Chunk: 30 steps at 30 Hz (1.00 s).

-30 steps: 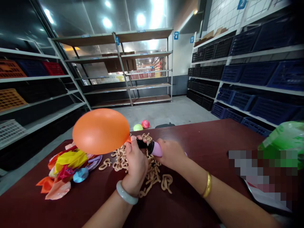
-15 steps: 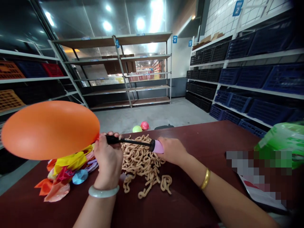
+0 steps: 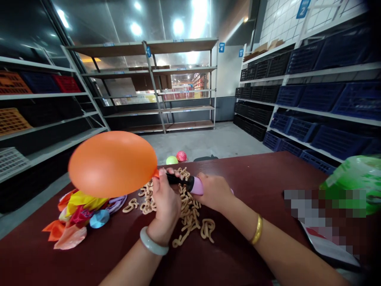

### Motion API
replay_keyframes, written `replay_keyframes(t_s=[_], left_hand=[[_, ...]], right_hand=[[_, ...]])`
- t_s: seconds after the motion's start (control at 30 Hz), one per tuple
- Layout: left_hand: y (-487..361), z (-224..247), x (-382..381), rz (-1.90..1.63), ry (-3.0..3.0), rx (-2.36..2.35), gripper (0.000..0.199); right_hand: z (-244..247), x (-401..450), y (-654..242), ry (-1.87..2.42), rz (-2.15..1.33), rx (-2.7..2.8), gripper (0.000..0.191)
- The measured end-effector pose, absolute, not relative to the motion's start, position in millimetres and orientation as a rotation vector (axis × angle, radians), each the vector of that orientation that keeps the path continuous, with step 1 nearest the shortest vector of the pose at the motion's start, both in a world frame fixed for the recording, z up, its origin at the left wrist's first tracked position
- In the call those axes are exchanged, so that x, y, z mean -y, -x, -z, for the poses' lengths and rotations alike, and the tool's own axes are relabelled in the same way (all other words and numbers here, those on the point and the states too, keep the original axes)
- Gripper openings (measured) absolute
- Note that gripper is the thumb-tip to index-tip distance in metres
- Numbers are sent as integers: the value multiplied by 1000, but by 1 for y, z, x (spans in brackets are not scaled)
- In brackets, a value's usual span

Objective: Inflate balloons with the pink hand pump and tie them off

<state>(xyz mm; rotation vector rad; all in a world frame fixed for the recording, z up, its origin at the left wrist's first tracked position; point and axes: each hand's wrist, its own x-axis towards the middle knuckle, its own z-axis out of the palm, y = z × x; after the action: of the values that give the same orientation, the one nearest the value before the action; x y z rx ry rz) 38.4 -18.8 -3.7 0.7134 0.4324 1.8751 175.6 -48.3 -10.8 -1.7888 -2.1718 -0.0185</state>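
Note:
An inflated orange balloon (image 3: 113, 163) sits on the black nozzle end of a balloon pump (image 3: 197, 186), above the table. My left hand (image 3: 166, 198) is closed around that black end, at the balloon's neck. My right hand (image 3: 214, 192) grips the pump's pink-purple body, and the two pump parts are pushed close together. Below my hands lies a pile of tan, twisted, rope-like pieces (image 3: 190, 216), partly hidden by my left hand. To the left, under the balloon, is a heap of limp coloured balloons (image 3: 85, 204).
The dark red table (image 3: 253, 174) carries a green plastic bag (image 3: 348, 174) at the right, beside a blurred-out flat item. A green ball-like thing (image 3: 172, 160) and a pink one (image 3: 181, 155) show beyond the far edge. Shelves with crates (image 3: 315, 95) line the sides.
My left hand has moved right toward my right hand, carrying the balloon along. The thin pump rod that showed between the hands is now pushed in. My right hand has barely moved.

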Motion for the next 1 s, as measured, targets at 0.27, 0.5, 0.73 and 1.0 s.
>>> replay_keyframes(t_s=[0.27, 0.5, 0.73, 1.0], left_hand=[[-49, 10, 24, -1809, -724, -447, 19], [0, -4, -9, -1898, -706, -472, 20], [38, -3, -36, -1968, -583, -506, 21], [-15, 14, -12, -1890, -636, -474, 25]], right_hand=[[7, 51, -173, 1806, 3, 2170, 37], [11, 37, -185, 1808, 28, 2198, 42], [14, 28, -202, 1853, 94, 2264, 46], [11, 38, -193, 1874, 113, 2254, 36]])
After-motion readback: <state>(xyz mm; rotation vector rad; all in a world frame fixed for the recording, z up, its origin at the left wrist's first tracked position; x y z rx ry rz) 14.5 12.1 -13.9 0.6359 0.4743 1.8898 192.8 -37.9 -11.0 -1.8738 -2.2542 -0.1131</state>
